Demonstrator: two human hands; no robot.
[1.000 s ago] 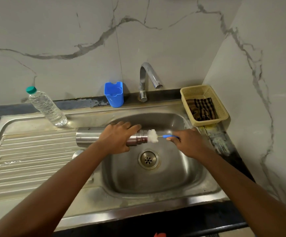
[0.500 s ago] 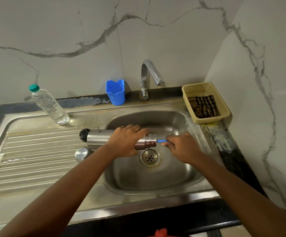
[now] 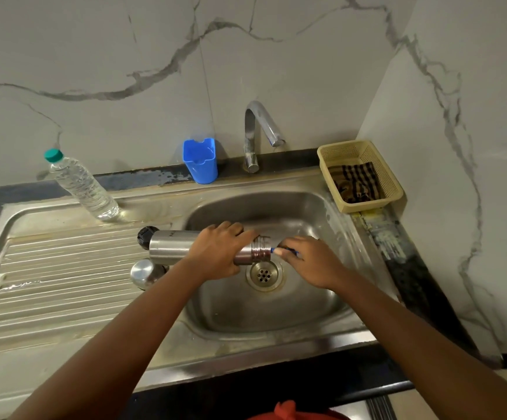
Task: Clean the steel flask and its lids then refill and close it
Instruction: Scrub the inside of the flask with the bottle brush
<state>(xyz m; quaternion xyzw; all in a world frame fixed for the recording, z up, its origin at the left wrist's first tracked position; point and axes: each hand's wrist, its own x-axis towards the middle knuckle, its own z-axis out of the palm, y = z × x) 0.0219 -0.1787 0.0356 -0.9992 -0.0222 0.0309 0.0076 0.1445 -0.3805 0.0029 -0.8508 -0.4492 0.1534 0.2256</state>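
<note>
Steel flask [image 3: 173,246], likely wet and slippery, lay over the sink [image 3: 276,316]; left hand [image 3: 219,253] clamped mid-body, right hand [image 3: 313,262] pinched the brush handle [image 3: 276,251].

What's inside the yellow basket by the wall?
A dark checked cloth lies crumpled in the yellow basket. Whatever might sit underneath the cloth is covered, so it cannot be seen.

The brush [image 3: 276,250] head is hidden inside the steel flask [image 3: 170,247].
</note>
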